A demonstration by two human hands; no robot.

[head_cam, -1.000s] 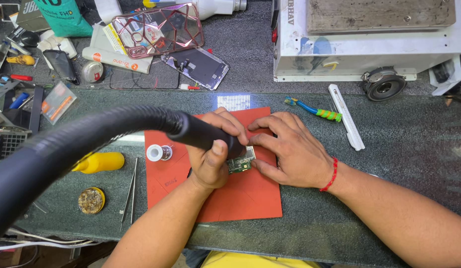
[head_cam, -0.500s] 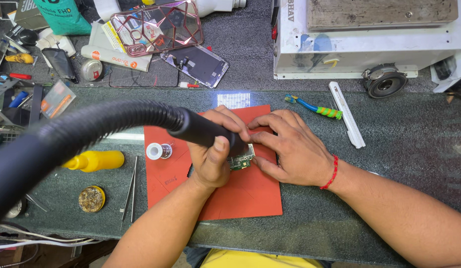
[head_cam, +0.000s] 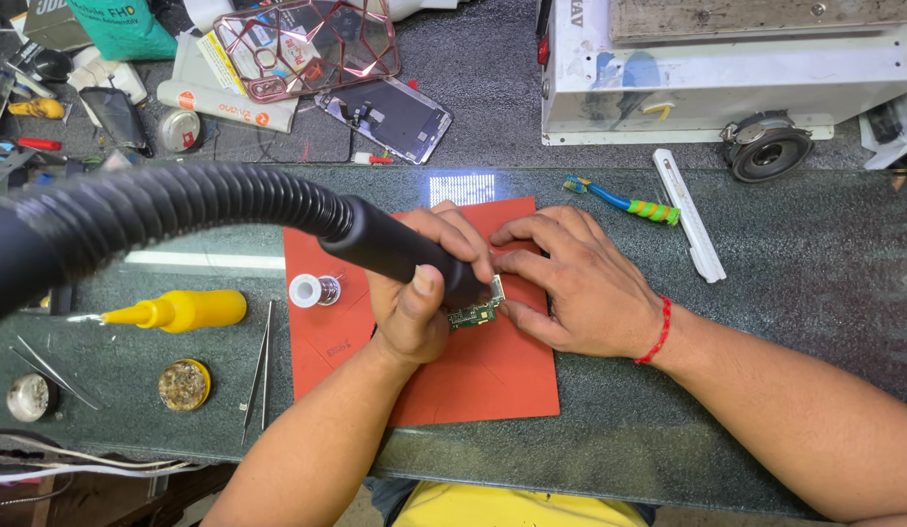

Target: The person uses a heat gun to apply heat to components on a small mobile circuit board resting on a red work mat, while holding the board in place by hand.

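The left hand (head_cam: 414,303) was wrapped fully round the black handpiece (head_cam: 400,256) of a hot-air tool, thumb pressed along its underside and the fingers curled over the top, nothing loose about that hold. Its ribbed black hose (head_cam: 151,210) swept off toward the left edge of the worktop. The nozzle end pointed down at a small green circuit board (head_cam: 478,312), which lay near the middle of the red work mat (head_cam: 473,390), and the mat itself sat close to the near edge of the dark glass worktop (head_cam: 795,254).

The right hand (head_cam: 570,283) lay flat and spread beside the board, fingertips touching its right side and pinning it to the mat; it gripped nothing, merely pressed. Just how the fingertips met the board's edge was hard to make out, since the handpiece and the left thumb covered part of it.

That board looked thin, stiff and very light (the sort of thing a nudge would send skating), with small fragile parts across its face. By my reckoning the bare edges and corners were the place to take hold, never the populated top.

On the mat's left side stood a small solder spool (head_cam: 312,290). Left of the mat lay a yellow squeeze bottle (head_cam: 185,310) and tweezers (head_cam: 262,371), and toward the far edge a blue and green toothbrush (head_cam: 624,203).
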